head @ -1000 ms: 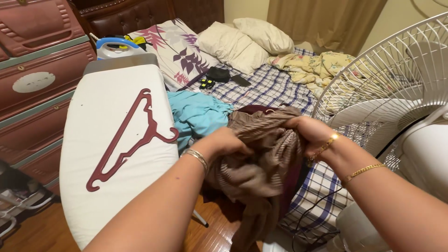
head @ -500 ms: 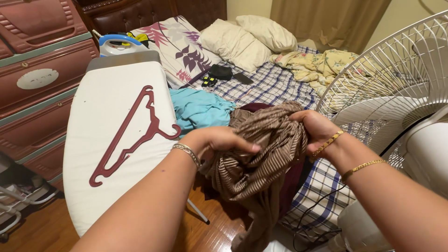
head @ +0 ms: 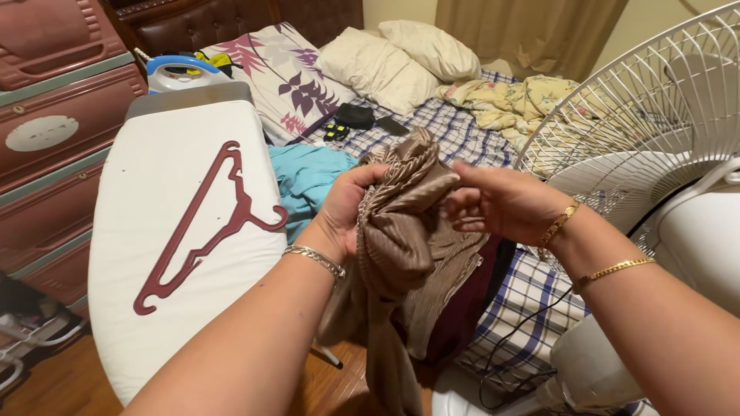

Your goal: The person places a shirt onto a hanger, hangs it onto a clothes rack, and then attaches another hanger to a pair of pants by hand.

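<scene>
L hand (head: 347, 208) clamped on bunched brown ribbed garment (head: 405, 231), fingers curled round its upper left side; R hand (head: 501, 204) pinches the top fold from the right, thumb + fingertips together on the cloth; garment held in the air between ironing board (head: 154, 254) right edge and bed (head: 462, 139) near edge, above wood floor (head: 339, 377).

Risks (judgement): grip is on a loose wad, not a seam or collar, so a fold could slip out and the whole thing drop to the floor; hanging tail could snag the black cable (head: 532, 323) by the bed's near corner or drag over the dark maroon cloth (head: 466, 308) behind it; R forearm sits close to white fan (head: 647, 146) grille, elbow bump possible.

Orientation: long axis roughly vertical; bunched end points up toward the pillows, loose tail hangs straight down; which end is neck or hem can't tell. Red hanger (head: 204, 223) lies on the board, well apart from both hands.
</scene>
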